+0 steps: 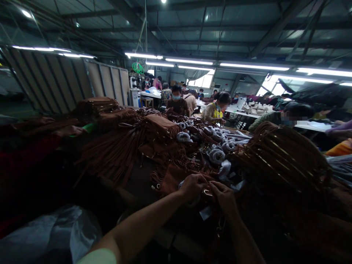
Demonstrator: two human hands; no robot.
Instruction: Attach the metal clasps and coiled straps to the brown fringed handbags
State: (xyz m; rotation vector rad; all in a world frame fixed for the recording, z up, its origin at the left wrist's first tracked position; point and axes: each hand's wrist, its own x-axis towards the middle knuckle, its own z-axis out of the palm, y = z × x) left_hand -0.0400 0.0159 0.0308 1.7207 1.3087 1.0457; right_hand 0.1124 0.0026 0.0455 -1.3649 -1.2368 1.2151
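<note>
My left hand (193, 186) is closed, its fingers pinched together over a brown fringed bag (172, 179). Close beside it, my right hand (223, 194) is also pinched, the fingertips of both nearly touching. What they grip between them is too small and dark to make out. A metal ring or clasp (208, 192) shows just below the fingertips. A small white tag (205, 213) hangs under the hands, and a metal clip (221, 222) dangles below my right hand.
Brown fringed bags (158, 124) are heaped ahead, with wrapped grey coils (216, 154) among them. A large brown stack (283, 157) rises at right. A co-worker's hand (72, 131) reaches in from the left. Crumpled plastic (55, 234) lies at lower left. Several people work farther back.
</note>
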